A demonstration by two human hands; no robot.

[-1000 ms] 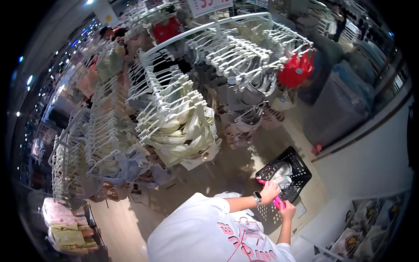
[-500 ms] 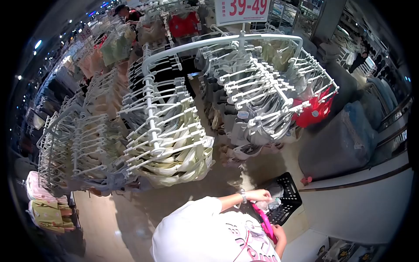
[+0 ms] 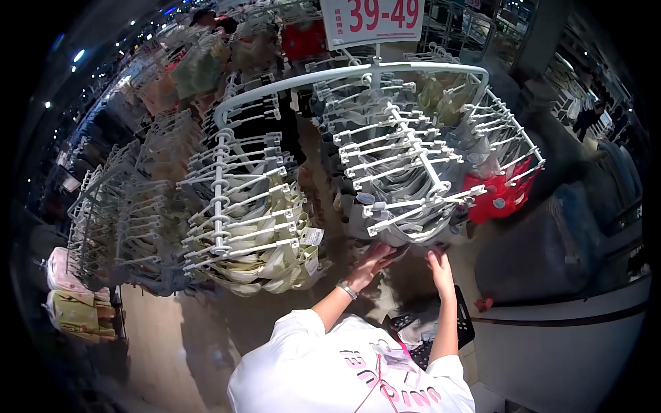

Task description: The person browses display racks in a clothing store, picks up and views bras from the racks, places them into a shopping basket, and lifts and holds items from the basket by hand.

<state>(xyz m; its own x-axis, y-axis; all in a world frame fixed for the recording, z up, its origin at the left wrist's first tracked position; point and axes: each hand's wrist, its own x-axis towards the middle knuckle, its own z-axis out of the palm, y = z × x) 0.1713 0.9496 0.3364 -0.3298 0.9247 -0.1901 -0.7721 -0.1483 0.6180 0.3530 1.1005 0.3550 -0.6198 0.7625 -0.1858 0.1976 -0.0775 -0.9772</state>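
Observation:
Both my hands are raised to the lower front of a rack of grey bras on white hangers. My left hand, with a watch on its wrist, has its fingers stretched toward the dark lower edge of the front bra. My right hand is upright just to the right, fingers extended by the same edge. Whether either touches the fabric is hard to make out. Below my arms stands a black shopping basket with light-coloured items in it; only a bit of its pink handle shows.
Pale green bras hang on the rack arm to the left. A red garment hangs at the right. A price sign tops the rack. A large grey wrapped bundle sits right of the rack, beside a white ledge.
My hands have left the basket and its pink handle and moved up to the grey bras. The view has shifted slightly.

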